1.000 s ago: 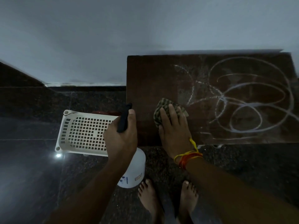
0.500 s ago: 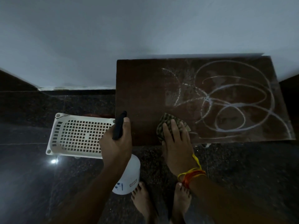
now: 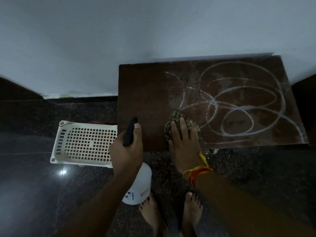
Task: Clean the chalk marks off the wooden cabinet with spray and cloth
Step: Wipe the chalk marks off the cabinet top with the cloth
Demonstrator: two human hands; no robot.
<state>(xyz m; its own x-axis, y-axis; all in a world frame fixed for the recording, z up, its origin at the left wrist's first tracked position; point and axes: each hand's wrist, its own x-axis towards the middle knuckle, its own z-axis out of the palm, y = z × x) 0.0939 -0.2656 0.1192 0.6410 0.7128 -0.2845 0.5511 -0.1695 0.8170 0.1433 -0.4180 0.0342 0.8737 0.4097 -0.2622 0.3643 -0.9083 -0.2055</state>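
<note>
The dark wooden cabinet top (image 3: 147,93) carries white looping chalk marks (image 3: 239,106) over its right half; its left part is bare wood. My right hand (image 3: 183,144) lies flat with straight fingers on a striped cloth (image 3: 177,120), pressing it onto the wood near the front edge, just left of the chalk loops. My left hand (image 3: 127,151) grips the black head of a white spray bottle (image 3: 138,187), held off the cabinet's front-left corner, nozzle pointing up toward the wood.
A white perforated plastic basket (image 3: 85,144) lies on the dark polished floor left of the cabinet. A pale wall runs behind. My bare feet (image 3: 171,212) stand on the floor below the cabinet's front edge.
My right hand has slid the cloth from the cabinet's left middle toward the front edge and a little right. The left hand still holds the bottle in the same place.
</note>
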